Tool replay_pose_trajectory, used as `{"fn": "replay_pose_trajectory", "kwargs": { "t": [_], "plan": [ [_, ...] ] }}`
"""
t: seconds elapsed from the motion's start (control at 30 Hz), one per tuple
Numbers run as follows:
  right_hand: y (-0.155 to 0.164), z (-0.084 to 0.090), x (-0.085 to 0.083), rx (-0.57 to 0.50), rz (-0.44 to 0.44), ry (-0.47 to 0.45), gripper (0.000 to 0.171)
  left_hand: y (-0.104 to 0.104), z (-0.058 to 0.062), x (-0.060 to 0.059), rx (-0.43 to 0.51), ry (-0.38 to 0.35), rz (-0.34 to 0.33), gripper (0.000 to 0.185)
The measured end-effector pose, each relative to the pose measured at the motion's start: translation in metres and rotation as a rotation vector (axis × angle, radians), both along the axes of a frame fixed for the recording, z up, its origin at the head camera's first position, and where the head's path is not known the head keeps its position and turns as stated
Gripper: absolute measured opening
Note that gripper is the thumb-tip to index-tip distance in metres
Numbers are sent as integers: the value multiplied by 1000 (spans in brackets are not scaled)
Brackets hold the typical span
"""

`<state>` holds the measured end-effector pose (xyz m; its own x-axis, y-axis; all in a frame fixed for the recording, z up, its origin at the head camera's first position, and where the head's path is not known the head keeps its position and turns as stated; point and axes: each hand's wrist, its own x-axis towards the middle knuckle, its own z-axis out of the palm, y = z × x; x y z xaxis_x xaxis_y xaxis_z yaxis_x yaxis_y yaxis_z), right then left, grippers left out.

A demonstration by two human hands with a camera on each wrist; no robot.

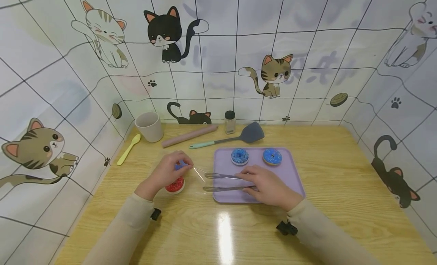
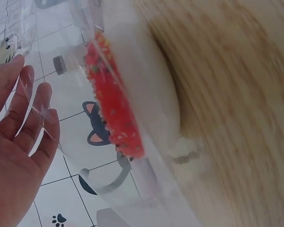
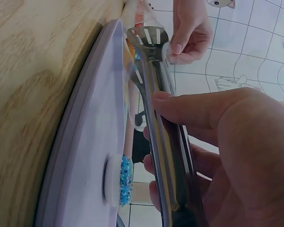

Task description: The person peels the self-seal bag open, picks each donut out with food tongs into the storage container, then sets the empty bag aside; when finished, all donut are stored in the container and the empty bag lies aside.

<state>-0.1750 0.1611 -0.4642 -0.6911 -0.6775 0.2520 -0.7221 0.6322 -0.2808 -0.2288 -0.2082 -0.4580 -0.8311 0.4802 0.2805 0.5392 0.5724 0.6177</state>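
From the head view, my right hand [image 1: 269, 187] grips metal tongs [image 1: 223, 182] over the purple tray [image 1: 293, 174], tips toward the clear bag [image 1: 198, 174] my left hand [image 1: 167, 172] pinches open above the red donut [image 1: 175, 185] on the desk [image 1: 341, 189]. At my left wrist, fingers [image 2: 35, 113] lie almost straight against the film. At my right wrist, thumb and fingers clamp the tongs, squeezing them nearly closed.

Red donut [image 2: 114, 101] in clear bag [image 2: 85, 142], fingers [image 2: 31, 113] touching.

2 donuts [image 1: 255, 156] sit on the tray [image 1: 293, 177]; the spatula [image 1: 232, 138] lies behind it.
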Motion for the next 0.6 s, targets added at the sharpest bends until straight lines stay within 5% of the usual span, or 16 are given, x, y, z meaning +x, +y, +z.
{"fn": "replay_pose_trajectory", "kwargs": {
  "t": [0.6],
  "plan": [
    [-54, -26, -26, -8, 90, 11, 53, 5, 3, 5, -11, 4, -1, 2]
  ]
}}
